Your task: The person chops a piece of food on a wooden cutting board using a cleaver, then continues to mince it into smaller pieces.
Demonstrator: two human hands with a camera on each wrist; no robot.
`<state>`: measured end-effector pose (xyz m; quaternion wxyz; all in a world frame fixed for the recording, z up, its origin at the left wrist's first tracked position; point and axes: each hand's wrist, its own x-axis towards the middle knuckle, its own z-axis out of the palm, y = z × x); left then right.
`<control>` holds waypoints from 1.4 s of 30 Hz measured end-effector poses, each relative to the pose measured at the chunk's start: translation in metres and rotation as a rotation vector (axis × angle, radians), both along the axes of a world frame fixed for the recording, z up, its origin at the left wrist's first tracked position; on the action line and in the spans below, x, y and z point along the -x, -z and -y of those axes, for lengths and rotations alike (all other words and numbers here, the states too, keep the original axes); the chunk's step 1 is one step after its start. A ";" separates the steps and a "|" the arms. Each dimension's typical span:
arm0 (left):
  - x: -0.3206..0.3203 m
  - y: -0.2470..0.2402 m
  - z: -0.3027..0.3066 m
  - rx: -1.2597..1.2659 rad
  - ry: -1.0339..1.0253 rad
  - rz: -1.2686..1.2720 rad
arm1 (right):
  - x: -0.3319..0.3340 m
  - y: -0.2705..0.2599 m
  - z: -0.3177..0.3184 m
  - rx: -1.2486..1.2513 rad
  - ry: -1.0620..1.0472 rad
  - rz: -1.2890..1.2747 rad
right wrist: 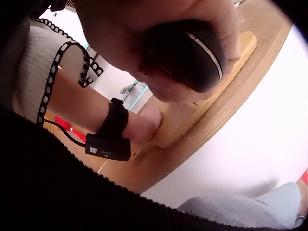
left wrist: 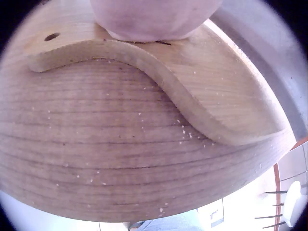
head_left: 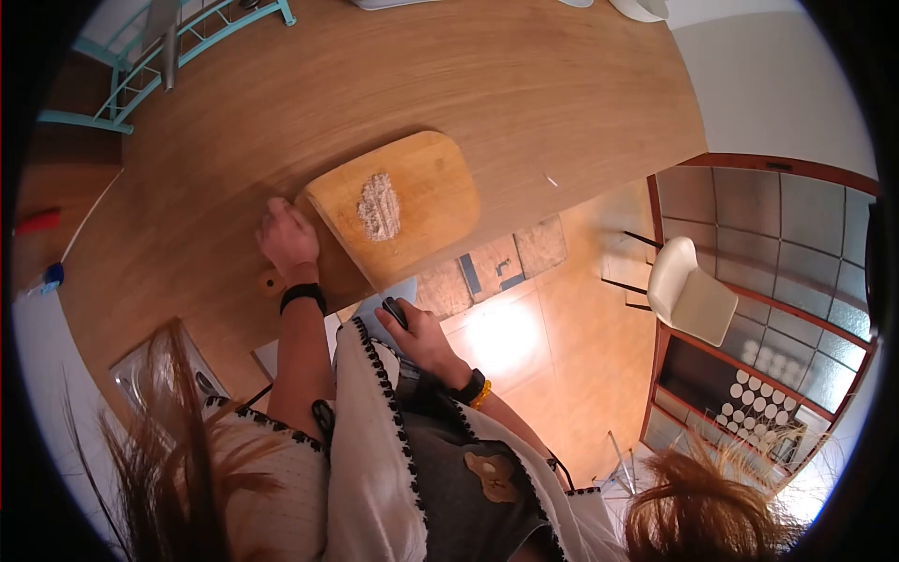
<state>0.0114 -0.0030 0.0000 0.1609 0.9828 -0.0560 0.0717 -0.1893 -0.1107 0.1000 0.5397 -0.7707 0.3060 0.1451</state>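
A wooden cutting board [head_left: 440,178] lies on the table and bears a pale, crumbly chopped pile [head_left: 379,208]. With fingers curled, the left hand [head_left: 288,236] grips the board near its narrow end, beside the hanging hole; the left wrist view shows part of this hand [left wrist: 154,19] against the board [left wrist: 231,96]. Off the board's near edge, the right hand [head_left: 426,342] holds a black handle [head_left: 395,312]. That handle [right wrist: 204,55] fills the grip of the right hand [right wrist: 168,86] in the right wrist view; what extends from it cannot be made out.
Small crumbs are scattered over the wooden table [left wrist: 96,144]. A turquoise rack [head_left: 122,94] stands at the far left, with a metal tray [head_left: 159,365] at the near left. A white chair [head_left: 688,290] stands on the floor at the right.
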 end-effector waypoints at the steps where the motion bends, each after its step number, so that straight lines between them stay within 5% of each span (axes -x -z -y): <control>1: 0.000 -0.001 0.000 -0.009 0.002 -0.017 | -0.001 0.001 0.000 -0.015 0.006 0.000; 16: -0.001 -0.003 0.003 -0.003 -0.018 0.024 | -0.007 0.006 0.027 -0.245 0.260 -0.011; 19: -0.001 -0.002 0.003 -0.072 -0.017 0.064 | -0.008 -0.001 0.026 -0.148 0.208 -0.002; 24: -0.001 -0.001 0.004 -0.043 -0.030 0.058 | -0.004 0.006 0.027 0.581 -0.013 0.118; 42: -0.001 -0.003 0.004 -0.017 -0.029 0.030 | 0.014 0.072 0.021 0.920 -0.313 -0.024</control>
